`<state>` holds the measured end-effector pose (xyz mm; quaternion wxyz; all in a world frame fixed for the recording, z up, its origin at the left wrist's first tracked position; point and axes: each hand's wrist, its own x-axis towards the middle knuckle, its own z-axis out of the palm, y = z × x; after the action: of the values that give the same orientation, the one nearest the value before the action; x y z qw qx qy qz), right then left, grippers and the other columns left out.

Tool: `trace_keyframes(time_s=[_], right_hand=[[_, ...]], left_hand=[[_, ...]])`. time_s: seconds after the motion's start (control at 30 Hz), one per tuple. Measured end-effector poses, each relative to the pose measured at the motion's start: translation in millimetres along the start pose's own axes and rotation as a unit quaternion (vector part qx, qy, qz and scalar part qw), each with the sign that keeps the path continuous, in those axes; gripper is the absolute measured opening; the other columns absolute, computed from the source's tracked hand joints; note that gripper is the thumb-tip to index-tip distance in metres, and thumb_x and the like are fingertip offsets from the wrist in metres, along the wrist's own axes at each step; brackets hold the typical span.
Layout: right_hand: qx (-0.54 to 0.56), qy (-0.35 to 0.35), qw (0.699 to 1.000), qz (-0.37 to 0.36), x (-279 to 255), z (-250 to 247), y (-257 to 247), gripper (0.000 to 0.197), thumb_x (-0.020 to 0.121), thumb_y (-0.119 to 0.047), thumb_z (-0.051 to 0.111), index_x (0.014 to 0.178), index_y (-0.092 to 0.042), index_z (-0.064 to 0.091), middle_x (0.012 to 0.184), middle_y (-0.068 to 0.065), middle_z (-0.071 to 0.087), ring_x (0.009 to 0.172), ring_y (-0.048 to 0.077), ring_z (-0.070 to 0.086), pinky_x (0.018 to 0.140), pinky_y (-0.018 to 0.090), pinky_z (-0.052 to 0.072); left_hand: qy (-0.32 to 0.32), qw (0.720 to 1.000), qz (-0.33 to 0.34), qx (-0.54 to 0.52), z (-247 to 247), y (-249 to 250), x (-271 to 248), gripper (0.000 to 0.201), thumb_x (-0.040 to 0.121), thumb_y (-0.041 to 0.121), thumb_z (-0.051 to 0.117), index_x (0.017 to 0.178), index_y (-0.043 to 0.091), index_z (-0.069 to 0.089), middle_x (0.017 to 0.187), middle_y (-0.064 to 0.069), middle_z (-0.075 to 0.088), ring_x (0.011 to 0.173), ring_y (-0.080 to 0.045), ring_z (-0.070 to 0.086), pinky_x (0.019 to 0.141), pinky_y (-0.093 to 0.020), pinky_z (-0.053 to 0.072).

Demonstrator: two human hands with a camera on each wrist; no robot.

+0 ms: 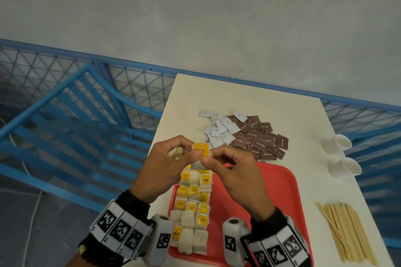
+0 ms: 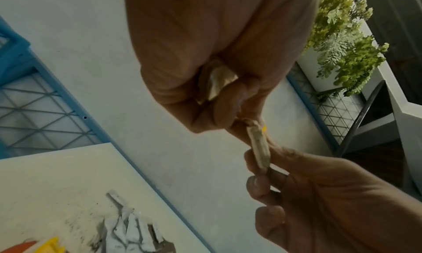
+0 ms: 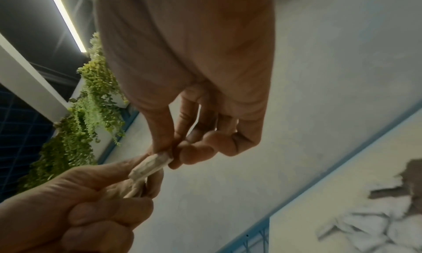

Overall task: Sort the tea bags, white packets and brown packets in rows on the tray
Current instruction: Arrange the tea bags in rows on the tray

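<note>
Tea-bag step in hand: left hand (image 1: 167, 165) and right hand (image 1: 234, 178) fingers pinch one tea bag (image 1: 200, 155) at frame centre, above the tray (image 1: 280, 201). Next, likely: lay it in the row.

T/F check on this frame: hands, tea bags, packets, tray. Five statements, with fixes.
1. Both hands pinch one tea bag above the tray. True.
2. The white packets lie in a row on the tray. False: they sit in a loose pile on the table, beyond the tray.
3. Tea bags fill the tray's left side in rows. True.
4. The left hand holds only that one bag. False: a second bag is tucked in its fingers.
5. The brown packets are left of the white ones. False: right of them.
</note>
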<state>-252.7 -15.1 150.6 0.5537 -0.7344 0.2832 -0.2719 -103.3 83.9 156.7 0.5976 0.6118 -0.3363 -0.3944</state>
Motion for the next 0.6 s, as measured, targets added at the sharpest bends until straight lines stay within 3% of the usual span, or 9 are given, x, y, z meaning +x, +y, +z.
trace_keyframes(time_s=[0.1, 0.2, 0.27, 0.43, 0.53, 0.6], right_hand=[[0.022, -0.02, 0.999, 0.034, -5.5, -0.7, 21.8, 0.01, 0.085, -0.019, 0.075, 0.088, -0.01, 0.074, 0.078, 0.004, 0.073, 0.067, 0.019, 0.061, 0.067, 0.031, 0.051], [0.025, -0.014, 0.991, 0.13, -11.9, 0.0, 72.5, 0.015, 0.085, -0.013, 0.075, 0.085, 0.001, 0.069, 0.069, 0.009, 0.061, 0.062, 0.012, 0.05, 0.059, 0.024, 0.045], [-0.005, -0.004, 0.978, 0.207, -18.5, 4.9, 113.0, 0.02, 0.085, -0.013, 0.075, 0.081, 0.005, 0.067, 0.065, 0.006, 0.055, 0.06, 0.012, 0.046, 0.056, 0.023, 0.041], [-0.013, 0.034, 0.944, 0.327, -29.5, 23.2, 178.7, 0.015, 0.084, -0.008, 0.075, 0.07, -0.008, 0.07, 0.062, -0.003, 0.067, 0.054, 0.004, 0.057, 0.054, 0.019, 0.047], [-0.039, 0.048, 0.936, 0.347, -26.1, 31.7, 190.8, 0.022, 0.082, -0.009, 0.078, 0.064, -0.012, 0.066, 0.058, -0.004, 0.064, 0.053, 0.007, 0.054, 0.05, 0.019, 0.045], [-0.114, 0.048, 0.93, 0.347, -25.0, 36.1, 193.7, 0.026, 0.078, -0.014, 0.081, 0.063, -0.015, 0.06, 0.059, -0.005, 0.062, 0.055, 0.008, 0.052, 0.051, 0.02, 0.042]], left_hand=[[0.016, 0.999, -0.013, 0.036, 4.1, -13.3, -4.3, 0.007, 0.09, 0.011, 0.07, 0.085, 0.007, 0.068, 0.06, 0.009, 0.062, 0.042, 0.002, 0.047, 0.041, -0.011, 0.036], [0.054, 0.996, -0.038, 0.058, 1.9, -29.2, -14.8, 0.011, 0.093, 0.016, 0.067, 0.086, 0.009, 0.068, 0.072, -0.005, 0.07, 0.041, 0.001, 0.044, 0.04, -0.012, 0.034], [0.086, 0.993, -0.071, 0.041, -1.7, -38.1, -23.3, 0.013, 0.094, 0.019, 0.066, 0.087, 0.009, 0.068, 0.073, -0.011, 0.07, 0.039, -0.003, 0.039, 0.039, -0.02, 0.03], [0.104, 0.986, -0.125, -0.02, -10.3, -50.4, -42.1, 0.041, 0.087, 0.044, 0.059, 0.086, 0.004, 0.066, 0.073, -0.01, 0.068, 0.044, -0.01, 0.032, 0.043, -0.023, 0.029], [0.113, 0.978, -0.155, -0.079, -14.0, -55.6, -45.1, 0.05, 0.093, 0.05, 0.047, 0.094, 0.003, 0.065, 0.075, -0.012, 0.067, 0.042, -0.011, 0.033, 0.042, -0.022, 0.031], [0.113, 0.966, -0.182, -0.141, -15.5, -58.3, -42.9, 0.06, 0.097, 0.055, 0.036, 0.101, 0.002, 0.062, 0.075, -0.015, 0.066, 0.039, -0.012, 0.033, 0.042, -0.022, 0.03]])
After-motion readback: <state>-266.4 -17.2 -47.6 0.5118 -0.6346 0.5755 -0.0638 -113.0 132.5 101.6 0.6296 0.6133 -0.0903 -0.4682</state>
